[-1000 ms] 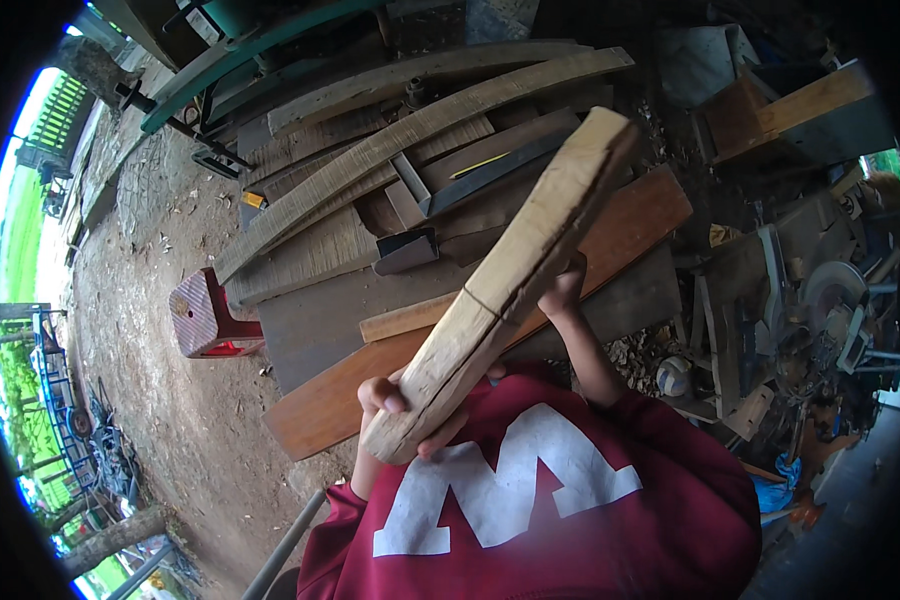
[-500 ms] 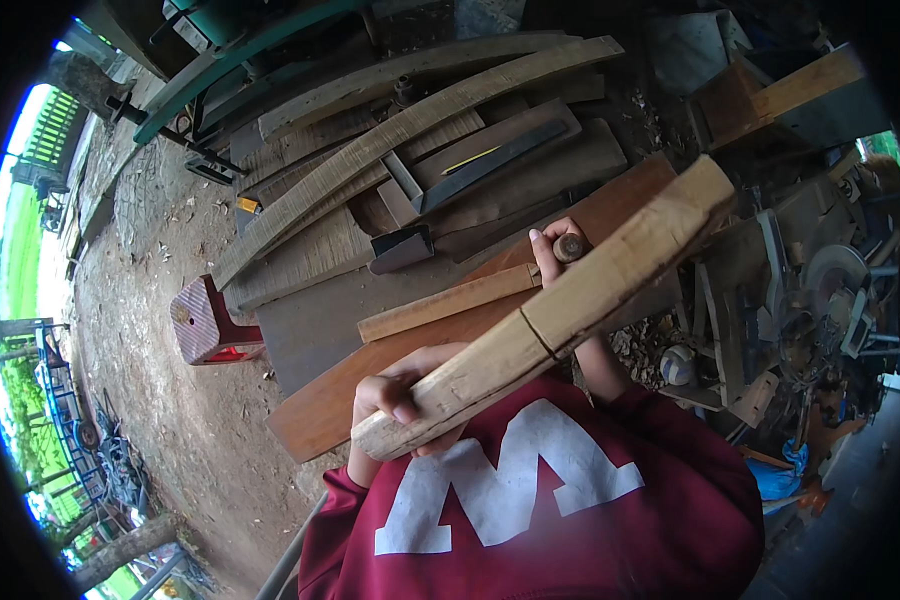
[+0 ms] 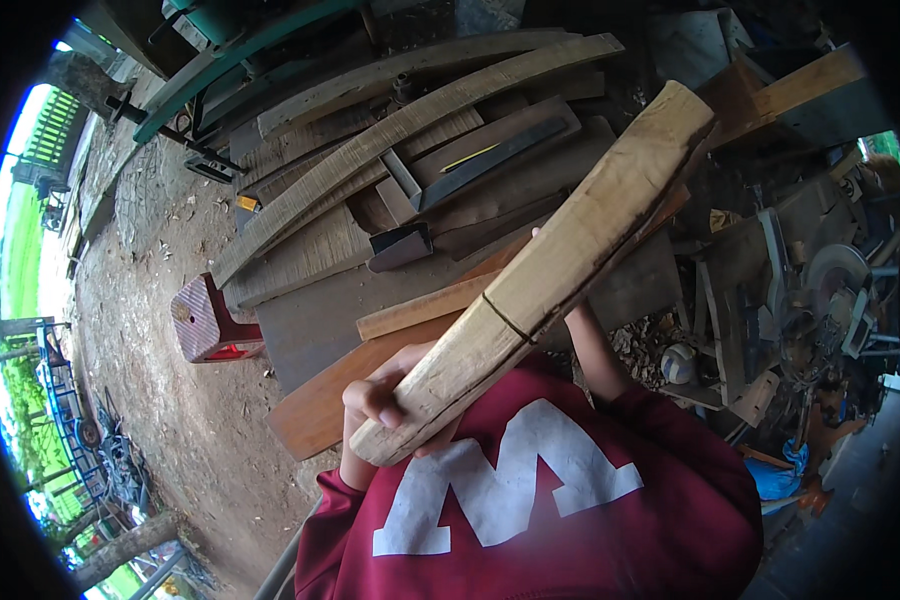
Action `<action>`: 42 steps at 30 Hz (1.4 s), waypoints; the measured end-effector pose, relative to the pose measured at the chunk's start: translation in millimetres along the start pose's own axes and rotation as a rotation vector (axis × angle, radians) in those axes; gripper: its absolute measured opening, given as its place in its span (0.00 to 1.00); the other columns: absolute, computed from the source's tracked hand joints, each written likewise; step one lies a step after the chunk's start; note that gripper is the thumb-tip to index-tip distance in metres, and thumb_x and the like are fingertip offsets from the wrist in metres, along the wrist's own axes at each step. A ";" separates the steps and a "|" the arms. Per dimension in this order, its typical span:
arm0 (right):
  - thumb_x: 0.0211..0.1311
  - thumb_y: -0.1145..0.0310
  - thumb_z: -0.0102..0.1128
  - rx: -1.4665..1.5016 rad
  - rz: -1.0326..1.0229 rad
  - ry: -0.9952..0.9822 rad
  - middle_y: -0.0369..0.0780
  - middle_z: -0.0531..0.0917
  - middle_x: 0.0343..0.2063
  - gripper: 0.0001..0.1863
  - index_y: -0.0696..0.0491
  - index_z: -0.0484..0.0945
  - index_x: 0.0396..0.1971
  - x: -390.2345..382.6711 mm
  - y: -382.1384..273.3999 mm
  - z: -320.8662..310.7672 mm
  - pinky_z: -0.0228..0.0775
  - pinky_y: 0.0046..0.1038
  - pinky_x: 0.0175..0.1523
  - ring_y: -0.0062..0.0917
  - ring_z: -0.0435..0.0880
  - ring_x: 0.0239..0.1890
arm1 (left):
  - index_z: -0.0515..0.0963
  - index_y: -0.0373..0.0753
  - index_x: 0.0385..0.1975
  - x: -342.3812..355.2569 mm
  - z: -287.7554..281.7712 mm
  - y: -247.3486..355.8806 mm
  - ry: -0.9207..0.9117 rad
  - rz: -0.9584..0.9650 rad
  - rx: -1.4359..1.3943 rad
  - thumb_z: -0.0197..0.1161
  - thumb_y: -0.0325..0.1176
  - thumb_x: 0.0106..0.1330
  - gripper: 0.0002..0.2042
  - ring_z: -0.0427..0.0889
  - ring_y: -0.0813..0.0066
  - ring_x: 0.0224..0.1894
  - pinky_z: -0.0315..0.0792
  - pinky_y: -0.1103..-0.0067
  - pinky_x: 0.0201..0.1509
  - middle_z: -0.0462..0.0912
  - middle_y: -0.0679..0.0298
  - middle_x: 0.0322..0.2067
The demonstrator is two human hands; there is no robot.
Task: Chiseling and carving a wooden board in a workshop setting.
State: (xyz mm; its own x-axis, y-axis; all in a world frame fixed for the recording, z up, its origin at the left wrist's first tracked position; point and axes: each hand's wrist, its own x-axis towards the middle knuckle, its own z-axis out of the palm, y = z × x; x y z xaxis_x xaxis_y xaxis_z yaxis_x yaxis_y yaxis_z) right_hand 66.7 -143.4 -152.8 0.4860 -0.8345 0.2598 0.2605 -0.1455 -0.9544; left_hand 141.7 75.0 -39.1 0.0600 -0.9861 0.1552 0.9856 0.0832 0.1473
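My left hand (image 3: 375, 398) grips the lower end of a long, pale, roughly squared piece of wood (image 3: 575, 250), which lies diagonally across my view and has a crack along it and a dark line across its middle. Behind the wood, my right hand (image 3: 536, 234) is mostly hidden, with just a fingertip and the forearm showing; what it holds cannot be seen. Below the wood are a reddish board (image 3: 315, 405) and a narrow batten (image 3: 390, 318).
Curved planks (image 3: 420, 110), a dark blade-like strip (image 3: 495, 160) and a yellow pencil (image 3: 470, 157) lie on the work surface (image 3: 305, 330). A red plastic stool (image 3: 200, 315) stands left on dirt ground. Machinery (image 3: 835, 270) and offcuts crowd the right; green metalwork (image 3: 210, 80) is above.
The wood's far end dipped rightward half a second ago and has swung back up and left. The round handle then visible in my right hand is now hidden behind the wood.
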 end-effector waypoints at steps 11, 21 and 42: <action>0.51 0.74 0.54 -0.300 -0.075 -0.088 0.28 0.63 0.12 0.12 0.52 0.61 0.16 3.6 3.4 -8.4 0.56 0.18 0.19 0.12 0.61 0.14 | 0.60 0.21 0.44 4.9 -1.9 -7.8 0.234 -0.151 0.335 0.59 0.43 0.38 0.35 0.68 0.72 0.10 0.63 0.81 0.09 0.72 0.54 0.22; 0.49 0.70 0.57 -0.437 -0.117 -0.132 0.30 0.63 0.14 0.11 0.52 0.63 0.18 6.2 -15.0 11.3 0.55 0.21 0.23 0.15 0.60 0.17 | 0.63 0.28 0.46 9.7 -14.4 -10.7 0.391 -0.265 0.555 0.55 0.41 0.40 0.31 0.74 0.72 0.25 0.70 0.81 0.23 0.72 0.55 0.30; 0.53 0.72 0.52 0.039 0.238 -0.016 0.30 0.63 0.12 0.09 0.52 0.61 0.19 -0.2 17.9 -7.6 0.54 0.15 0.20 0.11 0.59 0.14 | 0.57 0.18 0.47 10.7 -19.0 -16.9 0.032 -0.079 0.134 0.56 0.35 0.33 0.37 0.68 0.68 0.10 0.62 0.82 0.08 0.61 0.31 0.44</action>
State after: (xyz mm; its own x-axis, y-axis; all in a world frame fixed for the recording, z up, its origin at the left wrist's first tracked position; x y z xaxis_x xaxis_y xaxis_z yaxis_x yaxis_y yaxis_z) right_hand 64.9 -149.8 -171.1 0.5505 -0.8342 0.0306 0.1687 0.0752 -0.9828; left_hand 128.7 60.3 -58.4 -0.0101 -0.9942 0.1075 0.9576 0.0214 0.2872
